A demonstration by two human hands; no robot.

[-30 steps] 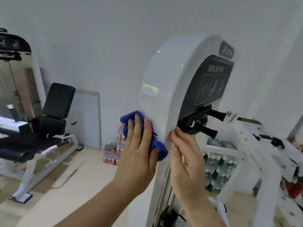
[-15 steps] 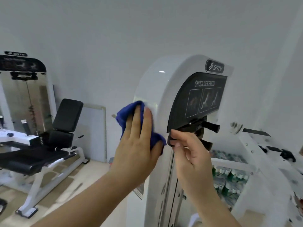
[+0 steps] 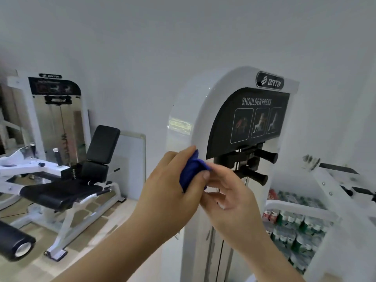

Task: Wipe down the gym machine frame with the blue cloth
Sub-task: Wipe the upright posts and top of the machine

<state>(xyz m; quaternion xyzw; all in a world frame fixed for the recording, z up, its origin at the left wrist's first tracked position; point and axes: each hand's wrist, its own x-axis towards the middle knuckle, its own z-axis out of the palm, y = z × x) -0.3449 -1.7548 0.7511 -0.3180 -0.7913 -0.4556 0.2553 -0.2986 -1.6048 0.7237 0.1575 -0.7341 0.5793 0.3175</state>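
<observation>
In front of the white frame (image 3: 184,102), just below the black "SHOULDER PRESS" panel (image 3: 252,121), both hands meet on the cloth (image 3: 192,173). The left hand (image 3: 173,192) has its grip closed round the bunched blue fabric, thumb pressed over it. The right hand (image 3: 230,198) pinches the cloth's free end between fingertips. The cloth seems lifted slightly off the frame, though contact is hard to judge.

The step looks like regathering or refolding the cloth between strokes, not a wipe itself. The next move probably calls for flattening a clean face of the cloth against the frame and running it along the curved edge beside the panel.

Right of the panel's lower edge, two black knobs (image 3: 264,155) stick out and could snag the cloth. Farther right stand packs of bottles (image 3: 293,231); well left of the frame is another machine with a black seat (image 3: 101,147).
</observation>
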